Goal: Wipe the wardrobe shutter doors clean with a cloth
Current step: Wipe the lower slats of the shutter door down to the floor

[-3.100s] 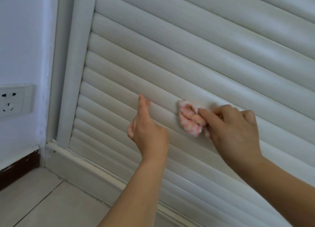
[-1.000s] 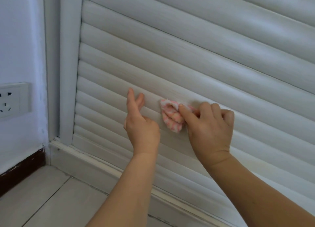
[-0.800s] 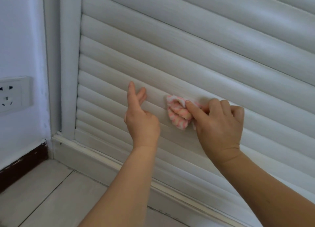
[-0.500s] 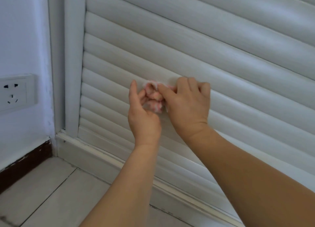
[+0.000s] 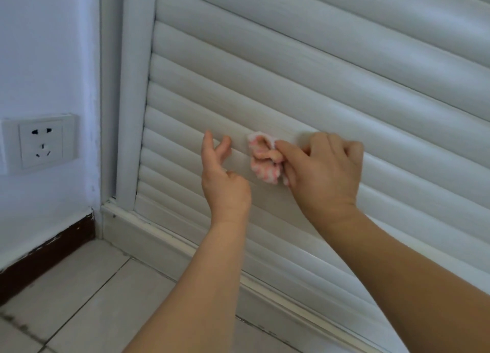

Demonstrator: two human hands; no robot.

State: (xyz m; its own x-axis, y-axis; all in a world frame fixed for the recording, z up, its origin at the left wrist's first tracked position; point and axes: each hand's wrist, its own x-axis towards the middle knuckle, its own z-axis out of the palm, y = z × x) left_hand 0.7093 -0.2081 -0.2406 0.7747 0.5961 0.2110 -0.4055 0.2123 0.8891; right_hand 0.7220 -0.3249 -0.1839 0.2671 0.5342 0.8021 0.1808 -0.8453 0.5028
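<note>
A white shutter door (image 5: 318,82) with horizontal slats fills most of the view. My right hand (image 5: 320,175) grips a small pink-and-white striped cloth (image 5: 263,164) and presses it against a slat low on the door. My left hand (image 5: 222,177) is raised just left of the cloth with fingers straight and slightly spread, their tips close to or touching the slats, holding nothing.
The door's white frame post (image 5: 132,100) stands at the left, with a sill (image 5: 164,236) along the bottom. A wall socket (image 5: 41,143) sits on the white wall at far left above a dark skirting board (image 5: 45,254). Pale floor tiles (image 5: 79,299) lie below.
My right hand has slid the cloth to the right along the slat, away from my left hand, which it was touching half a second ago. My left hand stays near the same place.
</note>
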